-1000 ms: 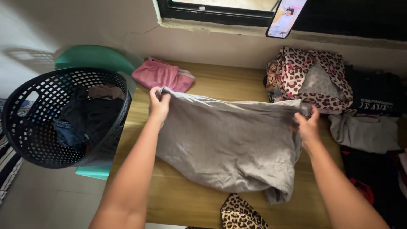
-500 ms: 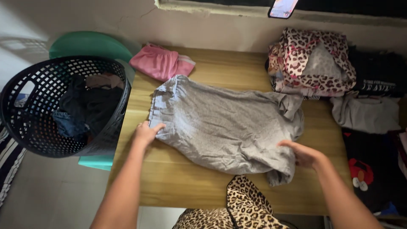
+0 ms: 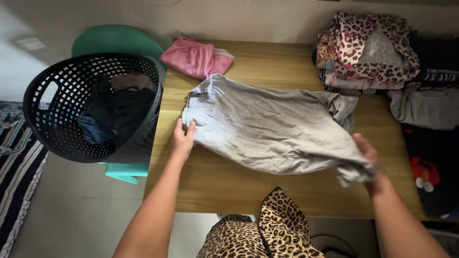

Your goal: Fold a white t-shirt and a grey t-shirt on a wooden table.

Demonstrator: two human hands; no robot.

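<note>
Lying spread across the tabletop point(image 3: 229, 186) middle: grey shirt point(image 3: 272, 129). Left hand point(image 3: 183, 138) flat, fingers apart, pressing its left edge. Right hand point(image 3: 370, 155) closed on bunched right end near the front edge.

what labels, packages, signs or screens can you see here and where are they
No packages, signs or screens in view.
Dark garment, far right of the table beside the leopard-print pile: a band of small white print across it, too small to make out.
Black garment, right edge: a red and white cartoon-like graphic.
</note>
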